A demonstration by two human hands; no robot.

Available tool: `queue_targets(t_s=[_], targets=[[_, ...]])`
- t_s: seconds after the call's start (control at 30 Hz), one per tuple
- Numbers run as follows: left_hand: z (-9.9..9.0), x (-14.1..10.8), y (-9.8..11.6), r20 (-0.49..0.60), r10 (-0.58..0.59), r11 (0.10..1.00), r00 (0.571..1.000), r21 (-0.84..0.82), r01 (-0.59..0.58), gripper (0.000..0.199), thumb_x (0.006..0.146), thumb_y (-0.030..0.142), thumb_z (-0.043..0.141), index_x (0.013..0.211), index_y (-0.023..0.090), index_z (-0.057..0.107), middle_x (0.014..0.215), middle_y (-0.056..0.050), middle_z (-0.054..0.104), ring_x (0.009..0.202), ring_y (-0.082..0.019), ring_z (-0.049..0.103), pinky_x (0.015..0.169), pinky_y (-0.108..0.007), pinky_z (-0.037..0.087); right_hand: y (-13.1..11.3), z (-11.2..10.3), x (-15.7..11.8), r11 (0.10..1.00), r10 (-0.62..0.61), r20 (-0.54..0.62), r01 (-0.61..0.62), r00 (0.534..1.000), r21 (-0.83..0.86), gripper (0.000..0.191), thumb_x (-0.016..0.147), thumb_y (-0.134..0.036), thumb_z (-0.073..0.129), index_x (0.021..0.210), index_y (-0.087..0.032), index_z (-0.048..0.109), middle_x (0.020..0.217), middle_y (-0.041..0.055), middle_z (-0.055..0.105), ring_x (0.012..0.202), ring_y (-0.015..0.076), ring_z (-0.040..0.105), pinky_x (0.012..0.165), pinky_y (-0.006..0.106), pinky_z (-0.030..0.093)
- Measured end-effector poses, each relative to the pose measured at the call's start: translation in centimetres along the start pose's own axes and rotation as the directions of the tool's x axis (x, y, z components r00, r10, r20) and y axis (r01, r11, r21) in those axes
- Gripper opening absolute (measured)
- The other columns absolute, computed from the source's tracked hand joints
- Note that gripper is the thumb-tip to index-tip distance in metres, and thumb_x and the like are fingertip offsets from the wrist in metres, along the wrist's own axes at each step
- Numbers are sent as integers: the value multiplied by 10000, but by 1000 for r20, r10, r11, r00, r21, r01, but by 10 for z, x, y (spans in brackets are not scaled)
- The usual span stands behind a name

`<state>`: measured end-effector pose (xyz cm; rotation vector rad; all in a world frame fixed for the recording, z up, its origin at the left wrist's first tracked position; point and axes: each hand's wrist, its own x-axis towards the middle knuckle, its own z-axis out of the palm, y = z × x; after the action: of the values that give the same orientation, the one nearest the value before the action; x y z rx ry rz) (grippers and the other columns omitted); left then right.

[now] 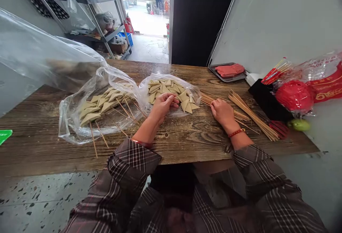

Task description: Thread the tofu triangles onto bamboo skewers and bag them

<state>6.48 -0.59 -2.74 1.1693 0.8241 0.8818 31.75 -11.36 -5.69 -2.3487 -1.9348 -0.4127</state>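
Observation:
My left hand [166,104] is at the front edge of a pile of flat beige triangular food pieces [171,86], which lies on an opened clear plastic bag. Its fingers are curled in, and whatever they hold is hidden. To the right, my right hand [222,111] rests low over loose bamboo skewers [207,98], fingers closed down on them. A second bag [77,129] on the left holds skewered beige triangles [105,103], with bare stick ends [93,140] pointing toward me. Beside my right hand lies another bundle of bamboo skewers [253,115].
A dark tray [226,79] with red gloves [229,70] stands at the back right. Near the right edge are a black box [269,99], red packaging [295,96] and red-handled scissors [279,128]. Beyond the wooden table [192,144] stand a shelf cart [101,37] and a doorway.

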Motion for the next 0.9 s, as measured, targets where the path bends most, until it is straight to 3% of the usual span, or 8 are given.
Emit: queue_targets(t_s=[0.2,0.37,0.43,0.5,0.57,0.63,0.73,0.9], targets=[[-2,1,-1,-77,46,999,996,-27,-48,85,887,209,541,919,142,583,712,-3,671,545,-81,616,548,-190,463,11,9,-6,988,104,-203,-79,974,130,291,997,-288,374,981,-159,634,984,140,663,919,260,579,785,349,392],[-1,5,-11,-44,156,976,987,163,-147,123,884,203,522,955,158,612,761,-9,671,608,-97,620,610,-213,476,8,0,-2,895,304,-403,-114,863,431,324,999,-318,348,1084,-171,624,1021,133,672,946,257,593,812,363,437],[2,5,-16,19,252,887,967,396,-239,141,867,192,547,971,164,638,793,-25,676,687,-129,632,682,-249,494,-1,-10,1,891,242,-416,-31,877,454,334,1000,-321,363,1099,-180,650,1021,125,677,958,249,600,831,363,448],[7,4,-20,132,334,694,933,635,-339,162,851,190,579,986,171,666,860,-51,683,805,-173,640,778,-296,497,-14,-23,7,899,121,-395,68,911,433,335,1001,-330,389,1095,-199,682,987,104,675,920,233,605,801,343,454],[13,1,-23,258,345,479,902,778,-406,170,859,201,584,994,175,684,952,-80,678,917,-211,631,855,-334,485,-30,-34,14,897,29,-394,150,919,417,336,1003,-342,408,1105,-208,699,956,89,664,869,218,602,764,329,457],[17,-1,-24,324,310,335,894,843,-422,184,884,218,564,1010,169,689,1031,-108,658,980,-234,619,886,-352,478,-46,-42,23,873,-36,-415,231,909,430,338,1008,-326,408,1119,-200,701,955,90,655,869,212,600,773,331,467],[20,-2,-24,296,290,233,910,900,-368,205,911,259,549,1033,162,683,1064,-127,632,1013,-249,607,899,-363,479,-67,-44,33,813,-72,-447,312,892,492,337,1012,-284,390,1128,-199,694,987,96,648,907,210,598,819,347,483],[22,-2,-25,264,276,182,924,930,-320,175,883,282,603,1008,172,660,1029,-110,607,1007,-248,592,883,-367,483,-77,-32,29,770,-163,-424,383,891,510,311,1005,-286,420,1111,-223,706,983,85,642,920,205,601,809,335,493]])
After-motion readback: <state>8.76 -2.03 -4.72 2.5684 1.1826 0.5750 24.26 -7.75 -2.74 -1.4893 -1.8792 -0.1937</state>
